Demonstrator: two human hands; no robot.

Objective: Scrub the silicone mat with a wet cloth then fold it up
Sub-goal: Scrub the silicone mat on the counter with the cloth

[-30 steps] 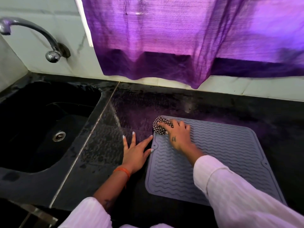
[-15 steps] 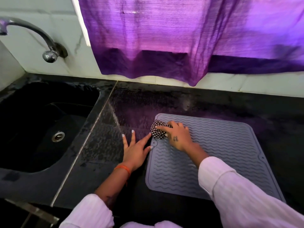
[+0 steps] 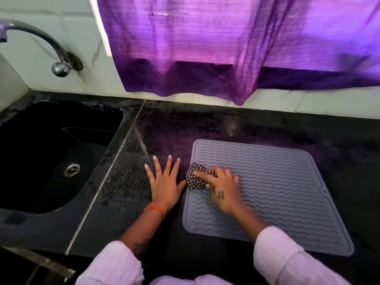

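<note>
Since 1 second ago the right hand (image 3: 223, 191) has dragged the checkered cloth (image 3: 195, 178) from the silicone mat (image 3: 287, 194)'s far-left corner down its left edge, fingers curled over it. Left hand (image 3: 164, 183) lies flat, fingers spread, on the counter (image 3: 127, 182) just left of the mat.

The right hand (image 3: 223, 191) covers much of the checked cloth (image 3: 195, 178), so only the cloth's left part shows, and the hand and its forearm hide a strip of the silicone mat (image 3: 287, 192) beneath. At the upper left of the frame the tap (image 3: 41, 41) is cut off by the edge, its spout end blurred. The purple curtain (image 3: 205, 48) runs out of the top and right edges, and the sink (image 3: 51, 157) passes the left edge, its basin too dark to read.
</note>
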